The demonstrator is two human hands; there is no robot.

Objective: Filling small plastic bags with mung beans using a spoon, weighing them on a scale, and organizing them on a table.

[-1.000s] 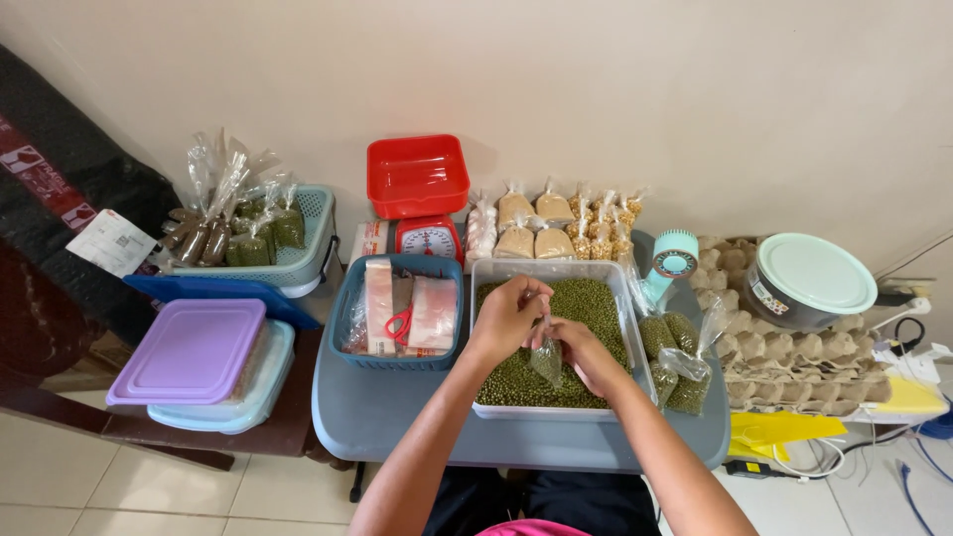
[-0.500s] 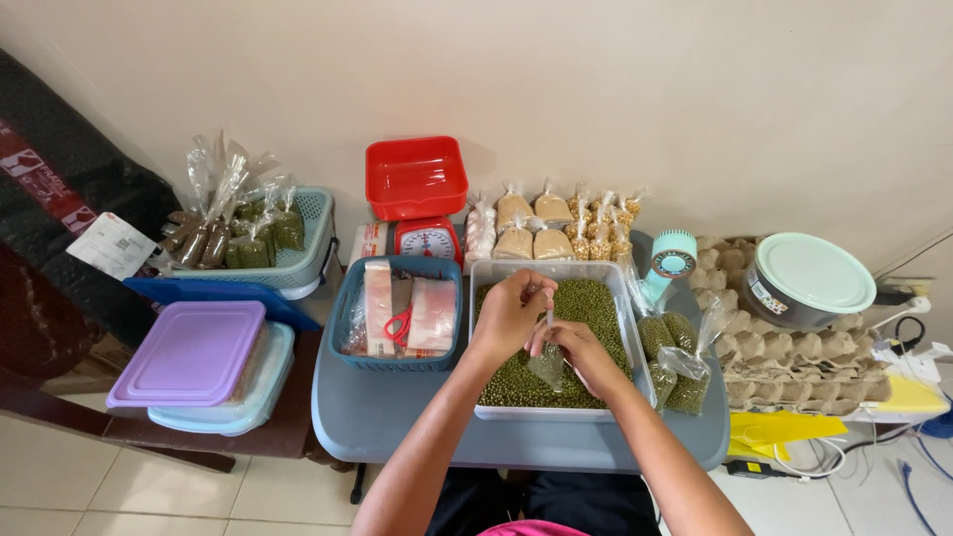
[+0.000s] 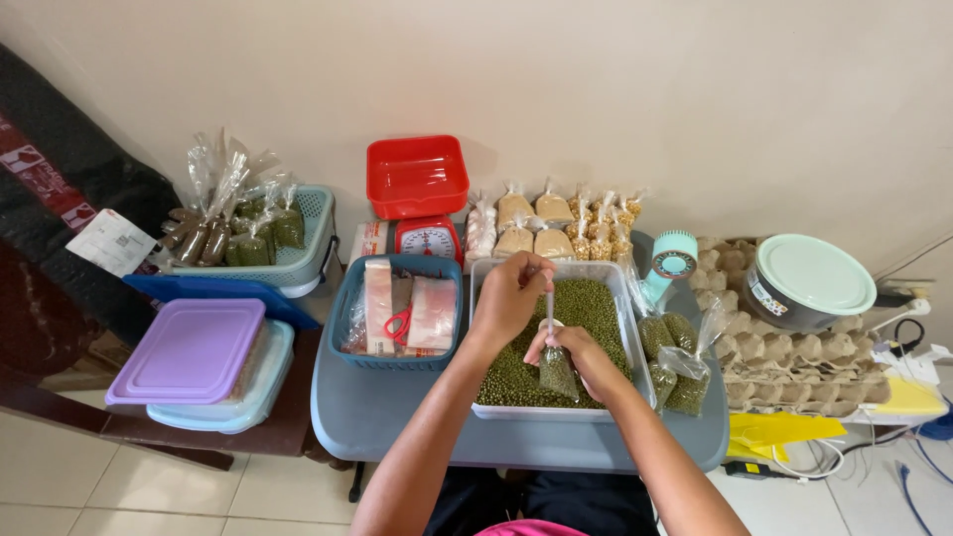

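Observation:
A clear tray full of green mung beans sits on a grey table. Over the beans I hold a small clear plastic bag, partly filled with beans. My right hand grips the filled bottom of the bag. My left hand pinches the bag's twisted top and holds it straight up. Both hands are above the tray's near half.
Filled green bean bags lie right of the tray, by a teal gadget. A blue basket with scissors, a red scale, packed bags, egg cartons, a lidded pot, stacked lidded boxes and a basket of bags surround it.
The bag was low between both hands on the beans. Now my left hand has pulled its top upward into a thin twisted neck, while my right hand holds the bottom.

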